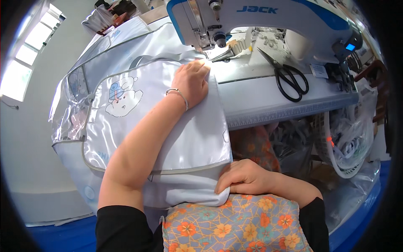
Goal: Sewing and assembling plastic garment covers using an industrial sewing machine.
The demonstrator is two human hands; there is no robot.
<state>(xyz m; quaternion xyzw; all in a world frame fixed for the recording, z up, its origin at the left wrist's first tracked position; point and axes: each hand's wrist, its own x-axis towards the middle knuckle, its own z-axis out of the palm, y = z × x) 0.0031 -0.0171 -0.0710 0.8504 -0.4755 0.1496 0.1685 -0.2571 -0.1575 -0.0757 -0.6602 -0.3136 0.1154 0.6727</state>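
spreading across left and middle, the glossy white fabric (193, 138) reaches far to the sewing machine (268, 21); the left hand (192, 82) presses it there, fingers together, though i cannot tell whether it pinches. sliding under the machine, that hand could get caught. nearer, rightward, the right hand (247, 176) pinches the fabric's edge; uneven tugging could skew it.

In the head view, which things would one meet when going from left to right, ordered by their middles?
Window, cartoon print, left hand, right hand, black scissors, white basket.
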